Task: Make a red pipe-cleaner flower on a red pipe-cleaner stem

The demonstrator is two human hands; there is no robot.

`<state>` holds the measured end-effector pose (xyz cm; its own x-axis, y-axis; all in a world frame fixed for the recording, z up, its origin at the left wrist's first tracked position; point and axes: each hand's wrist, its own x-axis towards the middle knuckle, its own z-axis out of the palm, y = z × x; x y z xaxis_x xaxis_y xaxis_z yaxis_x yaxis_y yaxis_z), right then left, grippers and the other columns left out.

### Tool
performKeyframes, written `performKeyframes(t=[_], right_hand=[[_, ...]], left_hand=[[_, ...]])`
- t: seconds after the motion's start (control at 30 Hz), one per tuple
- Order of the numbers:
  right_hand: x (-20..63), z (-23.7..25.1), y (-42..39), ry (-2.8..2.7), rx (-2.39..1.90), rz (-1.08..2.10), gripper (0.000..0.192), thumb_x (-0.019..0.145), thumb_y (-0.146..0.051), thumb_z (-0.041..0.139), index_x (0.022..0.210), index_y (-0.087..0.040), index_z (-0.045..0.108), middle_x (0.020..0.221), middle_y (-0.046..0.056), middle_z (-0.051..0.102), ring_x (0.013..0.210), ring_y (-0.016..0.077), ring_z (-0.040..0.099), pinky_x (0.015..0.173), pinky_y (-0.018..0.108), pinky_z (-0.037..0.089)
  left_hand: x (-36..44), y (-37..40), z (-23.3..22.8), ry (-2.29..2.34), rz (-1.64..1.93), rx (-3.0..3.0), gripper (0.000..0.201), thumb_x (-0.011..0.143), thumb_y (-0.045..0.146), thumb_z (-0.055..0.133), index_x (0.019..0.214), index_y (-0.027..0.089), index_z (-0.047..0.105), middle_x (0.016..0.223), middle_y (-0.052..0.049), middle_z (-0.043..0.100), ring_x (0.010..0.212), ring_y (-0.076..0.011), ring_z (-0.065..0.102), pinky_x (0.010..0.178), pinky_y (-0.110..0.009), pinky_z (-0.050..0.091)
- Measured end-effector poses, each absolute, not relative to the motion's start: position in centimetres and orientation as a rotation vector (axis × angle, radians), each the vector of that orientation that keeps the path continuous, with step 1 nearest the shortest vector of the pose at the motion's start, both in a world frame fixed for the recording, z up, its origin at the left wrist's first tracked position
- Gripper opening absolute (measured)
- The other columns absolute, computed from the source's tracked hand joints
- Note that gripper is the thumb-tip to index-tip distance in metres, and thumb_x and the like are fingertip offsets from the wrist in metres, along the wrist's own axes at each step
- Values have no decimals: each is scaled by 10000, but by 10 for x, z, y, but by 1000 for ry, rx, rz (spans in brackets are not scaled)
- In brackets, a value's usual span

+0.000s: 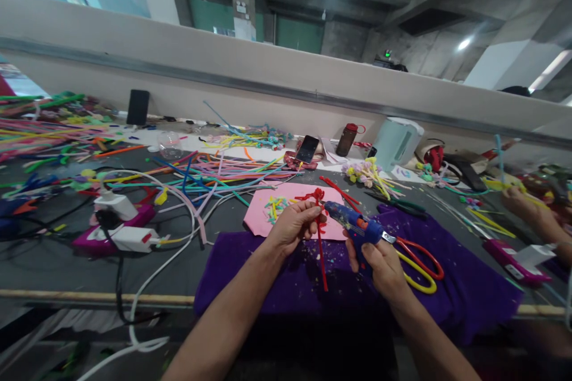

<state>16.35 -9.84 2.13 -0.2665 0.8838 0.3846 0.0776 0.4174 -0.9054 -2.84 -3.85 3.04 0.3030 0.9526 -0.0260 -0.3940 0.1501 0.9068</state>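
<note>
Pinching the red pipe cleaner (320, 232) in your left hand (295, 223), your right hand (384, 265) gripping the glue gun (355, 227), keep the nozzle steady at the twist.

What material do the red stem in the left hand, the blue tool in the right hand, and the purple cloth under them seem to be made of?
The red stem looks like a fuzzy pipe cleaner, probably wire inside, since it holds bent loops. The blue glue gun appears to be hard, slightly glossy plastic. The purple cloth seems a soft, matte fabric, perhaps felt or fleece; it lies with soft folds. The left hand and right hand grip them.
</note>
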Motion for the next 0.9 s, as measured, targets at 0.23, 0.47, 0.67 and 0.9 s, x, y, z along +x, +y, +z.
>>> performKeyframes(t=[0.23, 0.47, 0.67, 0.9], right_hand=[[163, 26, -98, -1653, -866, 976, 284, 865, -361, 392, 824, -149, 577, 542, -6, 529, 489, 129, 479, 555, 283, 359], [169, 23, -100, -1725, -878, 938, 305, 865, -373, 373, 803, -148, 568, 547, 7, 531, 498, 136, 487, 526, 276, 377], [192, 39, -98, -2065, -1099, 450, 344, 738, -378, 582, 1027, -195, 544, 877, 52, 590, 742, 180, 535, 649, 290, 414], [203, 11, -80, -2411, -1495, 31, 362, 780, -413, 529, 1049, -174, 571, 913, 75, 583, 808, 195, 568, 678, 285, 416]], left_hand=[[-28, -38, 30, 713, 1097, 963, 245, 676, 344, 652, 672, 119, 555, 590, -4, 621, 314, -8, 411, 291, -131, 242], [-28, -38, 30, 717, 1111, 968, 240, 674, 342, 654, 710, 123, 563, 634, -16, 636, 329, -10, 422, 292, -129, 245], [-28, -39, 33, 718, 1131, 979, 224, 685, 325, 641, 699, 115, 564, 610, -15, 619, 326, -11, 396, 294, -132, 249], [-30, -40, 39, 729, 1149, 918, 214, 685, 306, 641, 767, 128, 555, 628, 7, 617, 340, -4, 396, 299, -121, 241]])
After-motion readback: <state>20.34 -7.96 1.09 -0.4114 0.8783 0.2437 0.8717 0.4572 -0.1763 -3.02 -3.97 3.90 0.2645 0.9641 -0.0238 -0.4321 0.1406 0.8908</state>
